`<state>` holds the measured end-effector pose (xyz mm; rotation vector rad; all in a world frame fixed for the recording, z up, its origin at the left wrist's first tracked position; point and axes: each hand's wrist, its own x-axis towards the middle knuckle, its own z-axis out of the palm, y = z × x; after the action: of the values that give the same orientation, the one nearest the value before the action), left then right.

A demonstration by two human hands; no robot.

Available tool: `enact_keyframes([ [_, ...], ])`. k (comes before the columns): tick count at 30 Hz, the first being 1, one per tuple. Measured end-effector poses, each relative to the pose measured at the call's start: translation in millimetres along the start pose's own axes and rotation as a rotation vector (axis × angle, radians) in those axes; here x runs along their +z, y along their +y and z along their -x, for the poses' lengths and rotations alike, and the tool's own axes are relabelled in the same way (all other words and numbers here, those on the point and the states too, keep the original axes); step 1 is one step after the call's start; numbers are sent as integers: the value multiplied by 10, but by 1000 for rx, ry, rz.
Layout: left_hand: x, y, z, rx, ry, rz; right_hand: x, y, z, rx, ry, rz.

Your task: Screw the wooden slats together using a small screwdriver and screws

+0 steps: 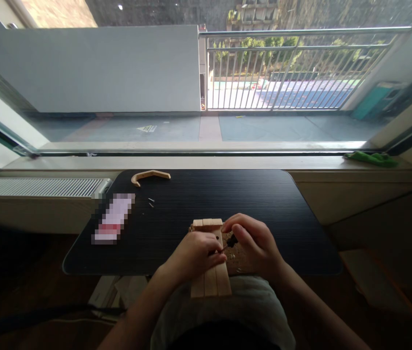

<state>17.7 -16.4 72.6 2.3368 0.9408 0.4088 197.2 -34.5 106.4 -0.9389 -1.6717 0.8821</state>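
A small wooden piece built of side-by-side slats [211, 284], with short blocks across its far end, lies at the table's near edge above my lap. My left hand [197, 250] is closed over its middle, fingertips by the metal shaft of a screwdriver. The screwdriver's black handle [231, 241] is pinched in my right hand [259, 243], its shaft pointing left toward the wood. A dark hole shows in the slat just beyond my left fingers. Under my right hand is a brown board [240, 267] with small bright bits on it, too small to name.
On the dark table [264, 194], a curved wooden hook-shaped piece [151, 174] lies at the far left. Nearer are a couple of screws or nails [151, 200] and a blurred-out pink-white rectangle [113, 218]. A green cloth [371, 158] rests on the windowsill; a radiator [38, 187] stands left.
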Motion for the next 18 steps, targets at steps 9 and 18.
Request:
enact_keyframes([
  [9, 127, -76, 8, -27, 116, 23, 386, -4, -68, 274, -14, -600],
  [18, 85, -71, 360, -93, 452, 206, 380, 70, -9, 296, 36, -601],
])
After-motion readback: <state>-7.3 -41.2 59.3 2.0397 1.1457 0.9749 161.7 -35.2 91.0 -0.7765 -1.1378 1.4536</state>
